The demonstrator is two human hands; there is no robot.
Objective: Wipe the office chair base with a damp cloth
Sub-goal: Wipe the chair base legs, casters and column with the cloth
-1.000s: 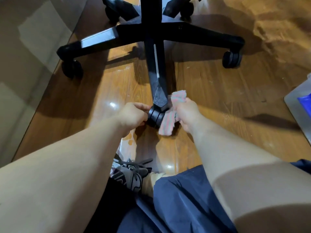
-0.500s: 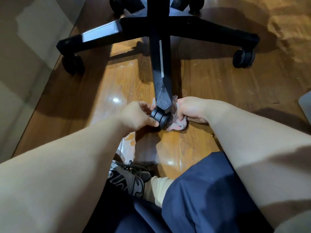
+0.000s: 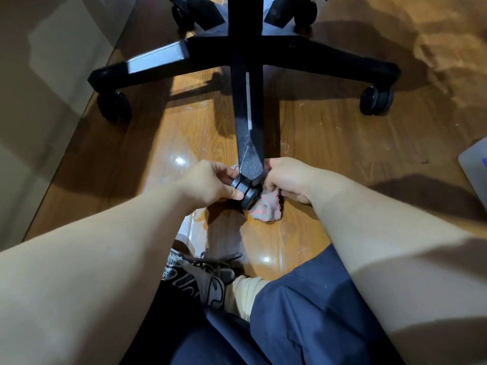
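Both hands meet at the tip of the nearest leg [image 3: 249,114] of the chair base [image 3: 329,56], low on the floor [image 3: 329,143].

Head view:
- Left hand [image 3: 208,181]: thumb and fingers curled in, pinching the black caster [image 3: 246,192] under that leg tip from its left side.
- Right hand [image 3: 287,177]: fingers curled round the cloth [image 3: 267,210], knuckles up, pressed in against the right side of the same caster, just beside the leg tip.
- Cloth: pink with pale stripes, bunched. Most of it spills out below the right hand onto the floor, touching the caster; a small corner shows on the left of the leg tip, by the left fingers.
- Chair base: black, star-shaped, legs spreading from a central column. Left-hand leg carries a bright sheen along its top. Left caster [image 3: 114,105] and right caster [image 3: 376,100] stand on the wood, well apart; two more at the top edge, partly cut off.
- Floor: glossy brown boards with light spots and a wet-looking patch near the left wrist.
- Near edge: dark laced shoe [image 3: 200,277], cream sock [image 3: 241,293], navy trousers [image 3: 303,325].
- Grey flat object [image 3: 474,164] at the right edge; cannot tell what it is.
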